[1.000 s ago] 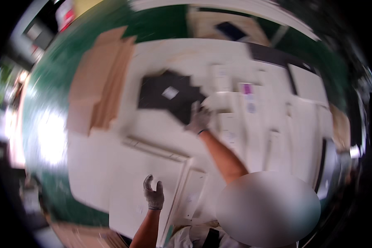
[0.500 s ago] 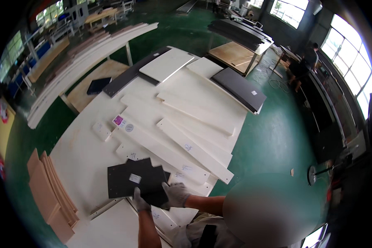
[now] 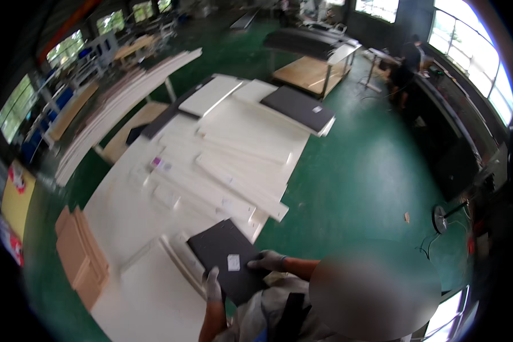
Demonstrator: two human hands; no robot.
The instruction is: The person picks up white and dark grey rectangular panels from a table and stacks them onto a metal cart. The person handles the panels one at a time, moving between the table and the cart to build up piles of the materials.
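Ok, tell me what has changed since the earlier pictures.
The dark panels, which lay fanned out on the table, have been drawn toward the person's body and now line up as one rectangle. The left hand, empty at first, and the right hand now grip them. The white strips and brown sheets stayed put.

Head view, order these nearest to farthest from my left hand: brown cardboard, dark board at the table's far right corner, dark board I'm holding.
1. Held dark board, left edge in the left hand.
2. Brown cardboard, at the left side of the table.
3. Far dark board, at the far right corner.
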